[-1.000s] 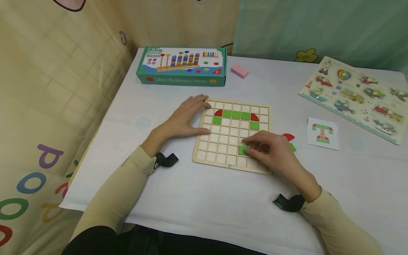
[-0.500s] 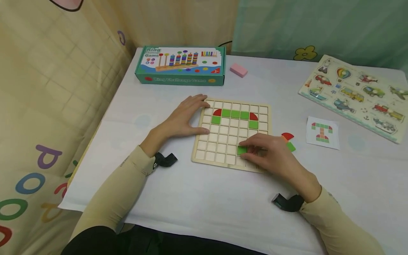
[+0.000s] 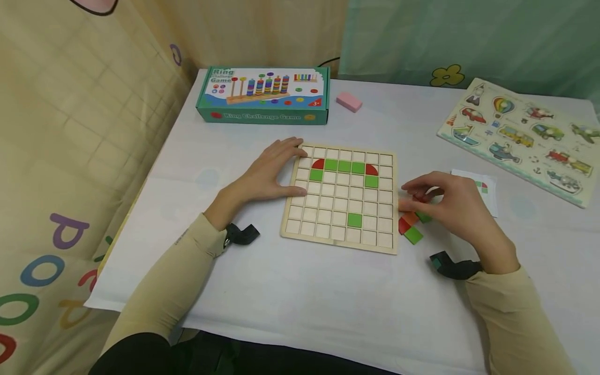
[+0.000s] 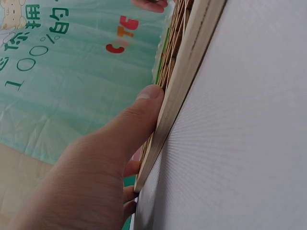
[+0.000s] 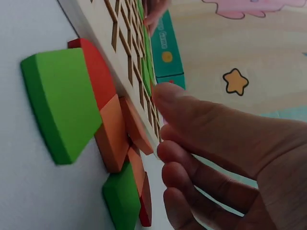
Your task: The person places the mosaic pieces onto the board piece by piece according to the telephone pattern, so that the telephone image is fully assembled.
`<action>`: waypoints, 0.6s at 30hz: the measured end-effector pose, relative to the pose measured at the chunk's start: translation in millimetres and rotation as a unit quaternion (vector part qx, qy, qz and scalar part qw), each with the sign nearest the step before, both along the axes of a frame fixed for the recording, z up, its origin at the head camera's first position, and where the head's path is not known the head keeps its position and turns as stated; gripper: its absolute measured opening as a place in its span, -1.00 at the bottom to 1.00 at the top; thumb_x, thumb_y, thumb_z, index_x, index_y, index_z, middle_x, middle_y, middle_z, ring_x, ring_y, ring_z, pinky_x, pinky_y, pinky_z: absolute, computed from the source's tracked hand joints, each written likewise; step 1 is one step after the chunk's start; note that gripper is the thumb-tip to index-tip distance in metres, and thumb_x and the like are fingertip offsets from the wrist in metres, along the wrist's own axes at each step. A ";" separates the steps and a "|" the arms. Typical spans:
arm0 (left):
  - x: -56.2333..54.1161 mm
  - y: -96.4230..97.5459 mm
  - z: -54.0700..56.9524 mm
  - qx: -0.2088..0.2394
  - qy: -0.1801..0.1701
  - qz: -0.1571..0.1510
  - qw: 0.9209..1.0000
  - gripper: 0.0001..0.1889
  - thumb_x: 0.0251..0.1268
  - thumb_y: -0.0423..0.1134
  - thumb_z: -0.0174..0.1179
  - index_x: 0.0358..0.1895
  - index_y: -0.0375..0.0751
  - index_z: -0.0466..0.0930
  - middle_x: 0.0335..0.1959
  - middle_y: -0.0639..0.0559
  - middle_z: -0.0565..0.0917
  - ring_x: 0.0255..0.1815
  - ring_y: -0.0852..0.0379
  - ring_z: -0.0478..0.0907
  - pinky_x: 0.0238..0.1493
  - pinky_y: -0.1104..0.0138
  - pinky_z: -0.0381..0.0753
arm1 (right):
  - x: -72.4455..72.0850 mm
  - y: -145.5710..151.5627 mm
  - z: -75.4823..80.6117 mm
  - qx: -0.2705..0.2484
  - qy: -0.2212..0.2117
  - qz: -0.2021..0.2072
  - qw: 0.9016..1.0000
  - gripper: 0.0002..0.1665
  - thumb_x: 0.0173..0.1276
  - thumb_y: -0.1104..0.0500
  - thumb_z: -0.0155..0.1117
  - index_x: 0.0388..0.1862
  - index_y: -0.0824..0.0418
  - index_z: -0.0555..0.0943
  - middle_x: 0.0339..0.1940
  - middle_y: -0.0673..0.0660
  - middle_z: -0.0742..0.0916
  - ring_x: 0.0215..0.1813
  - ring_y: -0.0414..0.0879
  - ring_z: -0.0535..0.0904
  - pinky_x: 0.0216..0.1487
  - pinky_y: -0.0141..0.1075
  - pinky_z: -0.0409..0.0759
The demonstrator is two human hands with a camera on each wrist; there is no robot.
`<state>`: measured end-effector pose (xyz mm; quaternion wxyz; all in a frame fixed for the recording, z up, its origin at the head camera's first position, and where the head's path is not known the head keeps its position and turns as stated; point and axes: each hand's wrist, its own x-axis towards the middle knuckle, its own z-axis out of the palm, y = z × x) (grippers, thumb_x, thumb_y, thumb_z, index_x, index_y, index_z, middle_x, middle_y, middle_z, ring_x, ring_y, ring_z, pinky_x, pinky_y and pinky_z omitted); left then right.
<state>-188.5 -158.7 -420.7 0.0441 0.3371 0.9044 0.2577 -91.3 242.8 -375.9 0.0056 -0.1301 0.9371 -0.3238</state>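
A wooden grid board [image 3: 337, 242] lies on the table, with red quarter-round pieces [image 3: 371, 170] and several green squares in an upper row. One green square [image 3: 354, 220] sits alone lower down. My left hand [image 3: 272, 172] rests on the board's left side, its thumb [image 4: 144, 103] against the edge and fingertips by the upper corner. Right of the board, my right hand [image 3: 454, 208] hovers over loose pieces with its fingers loosely bent. In the right wrist view, green [image 5: 62, 96], red [image 5: 98, 72] and orange [image 5: 112, 134] blocks lie beside the board; no piece shows in that hand.
A pattern card [image 3: 489, 195] lies partly hidden behind my right hand. Farther back are a picture puzzle board [image 3: 520, 135], a pink block [image 3: 349, 101] and a green game box [image 3: 262, 96]. Curtains hang behind the table.
My right hand has let go of the lower green square, which stays in its cell. It has moved right and up to the loose pieces. My left hand stays on the board.
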 end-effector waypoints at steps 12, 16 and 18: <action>-0.1 0.4 1.3 -0.007 -0.002 0.000 1.000 -0.12 0.15 0.32 0.47 0.45 -0.04 0.40 0.71 -0.03 0.18 0.77 0.04 -0.06 0.80 0.17 -0.25 | 0.3 4.4 -6.0 0.045 0.004 0.022 0.999 -0.76 0.19 0.10 0.69 -0.19 0.08 0.84 -0.35 -0.01 0.74 -0.24 -0.08 0.60 -0.27 -0.47 0.51; 0.4 0.0 2.3 -0.006 0.000 0.001 1.000 -0.12 0.15 0.32 0.48 0.45 -0.04 0.40 0.71 -0.03 0.19 0.77 0.04 -0.06 0.80 0.17 -0.25 | -1.4 3.4 -5.7 0.039 0.008 0.017 0.999 -0.80 0.26 0.12 0.64 -0.17 0.13 0.83 -0.34 0.02 0.77 -0.23 -0.06 0.60 -0.28 -0.54 0.50; 0.7 -0.5 2.3 -0.006 -0.001 0.000 1.000 -0.12 0.15 0.31 0.48 0.45 -0.04 0.40 0.70 -0.03 0.19 0.77 0.04 -0.06 0.80 0.17 -0.25 | -2.0 1.7 -5.6 0.029 0.017 0.010 0.999 -0.79 0.33 0.10 0.59 -0.13 0.16 0.83 -0.27 0.07 0.81 -0.20 -0.07 0.60 -0.26 -0.61 0.50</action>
